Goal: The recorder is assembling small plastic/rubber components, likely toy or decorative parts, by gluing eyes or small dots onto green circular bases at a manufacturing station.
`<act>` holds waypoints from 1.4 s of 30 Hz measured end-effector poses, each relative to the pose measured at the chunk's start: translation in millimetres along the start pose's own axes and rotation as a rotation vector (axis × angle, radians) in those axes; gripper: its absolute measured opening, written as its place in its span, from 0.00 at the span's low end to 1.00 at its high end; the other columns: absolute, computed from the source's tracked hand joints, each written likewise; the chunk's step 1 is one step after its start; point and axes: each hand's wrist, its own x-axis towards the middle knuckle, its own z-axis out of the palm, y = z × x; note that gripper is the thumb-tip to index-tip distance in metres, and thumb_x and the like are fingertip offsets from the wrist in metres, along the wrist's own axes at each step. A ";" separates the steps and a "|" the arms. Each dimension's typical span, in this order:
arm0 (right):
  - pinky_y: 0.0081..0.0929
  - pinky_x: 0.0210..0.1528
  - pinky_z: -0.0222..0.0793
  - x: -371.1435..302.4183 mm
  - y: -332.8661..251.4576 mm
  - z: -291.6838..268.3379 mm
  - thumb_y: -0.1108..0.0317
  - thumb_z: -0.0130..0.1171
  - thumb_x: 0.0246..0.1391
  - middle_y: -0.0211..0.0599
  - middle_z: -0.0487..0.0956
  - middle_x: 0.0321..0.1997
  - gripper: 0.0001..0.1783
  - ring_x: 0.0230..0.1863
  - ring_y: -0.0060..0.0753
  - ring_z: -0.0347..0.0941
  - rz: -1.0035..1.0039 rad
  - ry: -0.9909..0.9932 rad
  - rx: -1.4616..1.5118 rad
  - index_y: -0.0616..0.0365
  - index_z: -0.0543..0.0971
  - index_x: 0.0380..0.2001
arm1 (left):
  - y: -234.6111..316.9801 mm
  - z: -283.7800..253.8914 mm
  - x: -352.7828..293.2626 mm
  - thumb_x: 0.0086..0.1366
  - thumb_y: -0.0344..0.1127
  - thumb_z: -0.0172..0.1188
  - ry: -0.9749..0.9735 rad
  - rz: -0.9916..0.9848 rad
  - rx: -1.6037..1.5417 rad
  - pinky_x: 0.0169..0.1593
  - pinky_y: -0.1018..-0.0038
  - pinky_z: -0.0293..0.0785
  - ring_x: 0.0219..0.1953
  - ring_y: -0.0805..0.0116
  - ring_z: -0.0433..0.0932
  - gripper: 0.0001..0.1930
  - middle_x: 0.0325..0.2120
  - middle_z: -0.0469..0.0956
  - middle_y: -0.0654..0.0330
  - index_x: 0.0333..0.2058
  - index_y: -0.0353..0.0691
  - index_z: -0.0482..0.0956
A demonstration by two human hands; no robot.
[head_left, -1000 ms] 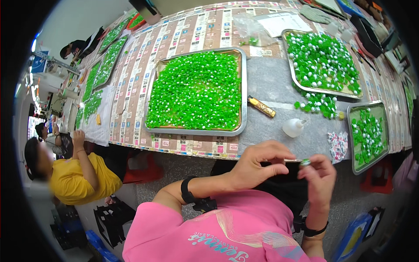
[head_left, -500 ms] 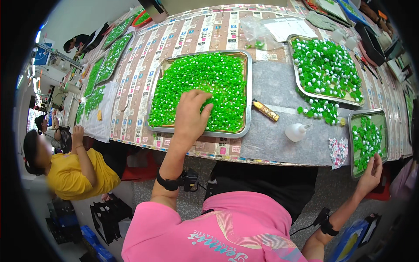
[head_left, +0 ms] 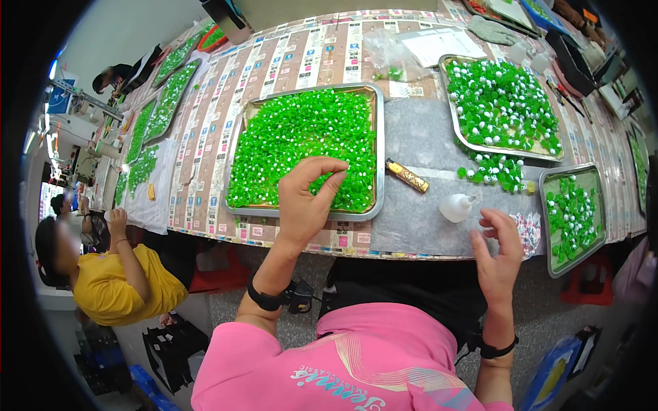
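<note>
— Where do we find the hands?

— We see the left hand (head_left: 303, 202) above the near right part of the large metal tray (head_left: 380, 151). Its thumb and forefinger are brought almost together, in a pinch; whether a piece sits between the tips, we cannot tell.

— And the right hand (head_left: 499, 257)?

— This one we see open, thumb and fingers curved and apart, near the white bottle (head_left: 452, 209).

— What does the large tray contain?

— We find there small green pieces (head_left: 301, 130), many with a white dot, spread in one dense layer. Along the sides we notice a brown lining.

— What do we have to the right of it?

— First a grey mat (head_left: 411, 222), which carries the bottle and a gold and dark stick (head_left: 409, 177). Then, farther, a second tray (head_left: 450, 103), heaped with green pieces bearing white balls. Similar ones form a small pile (head_left: 492, 171) outside its near edge. Nearer and more to the right, a smaller tray (head_left: 546, 222) holds a thinner layer of the same kind.

— And far away?

— On the far left we see more trays (head_left: 179, 103) with green pieces, and a red bowl (head_left: 214, 45) with green contents.
</note>
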 end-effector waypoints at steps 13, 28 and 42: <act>0.28 0.43 0.68 18.7 10.4 42.0 0.77 0.63 0.43 0.42 0.75 0.42 0.24 0.41 0.34 0.73 0.023 -0.123 0.171 0.59 0.72 0.46 | 22.2 15.3 -18.7 0.57 0.22 0.61 -0.236 -0.483 -0.763 0.39 0.78 0.76 0.34 0.72 0.79 0.08 0.31 0.79 0.59 0.37 0.33 0.76; 0.18 0.39 0.66 -31.3 -15.2 -30.5 0.68 0.72 0.37 0.32 0.71 0.36 0.31 0.35 0.24 0.69 0.179 -0.153 0.310 0.61 0.73 0.47 | 38.4 60.1 -44.3 0.62 0.28 0.57 -0.608 -0.826 -1.161 0.40 0.74 0.79 0.35 0.69 0.79 0.06 0.35 0.77 0.56 0.37 0.37 0.71; 0.19 0.39 0.67 -47.2 -15.7 -38.7 0.69 0.76 0.32 0.28 0.71 0.35 0.27 0.36 0.19 0.69 0.252 0.061 0.544 0.58 0.71 0.37 | 45.0 76.9 -56.2 0.60 0.25 0.59 -0.586 -0.670 -1.036 0.38 0.76 0.77 0.32 0.71 0.78 0.06 0.32 0.76 0.58 0.36 0.35 0.72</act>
